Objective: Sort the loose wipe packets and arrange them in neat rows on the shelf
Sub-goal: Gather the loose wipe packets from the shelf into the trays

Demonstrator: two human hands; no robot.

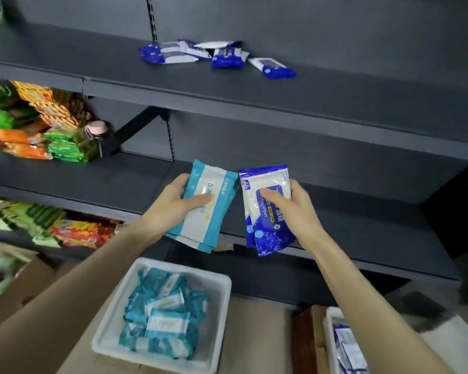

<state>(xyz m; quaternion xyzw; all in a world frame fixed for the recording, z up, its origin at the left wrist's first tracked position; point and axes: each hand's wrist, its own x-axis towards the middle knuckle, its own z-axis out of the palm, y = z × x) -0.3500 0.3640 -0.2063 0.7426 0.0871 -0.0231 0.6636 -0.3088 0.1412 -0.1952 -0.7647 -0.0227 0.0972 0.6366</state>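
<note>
Teal-and-white wipe packets (212,222) in left hand (173,202), royal-blue packets (268,232) in right hand (292,209)

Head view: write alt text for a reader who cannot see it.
A person's left hand holds teal wipe packets and the right hand holds blue wipe packets before a dark shelf. A loose pile of blue packets lies on the upper shelf, and a white bin below holds more teal ones.
</note>
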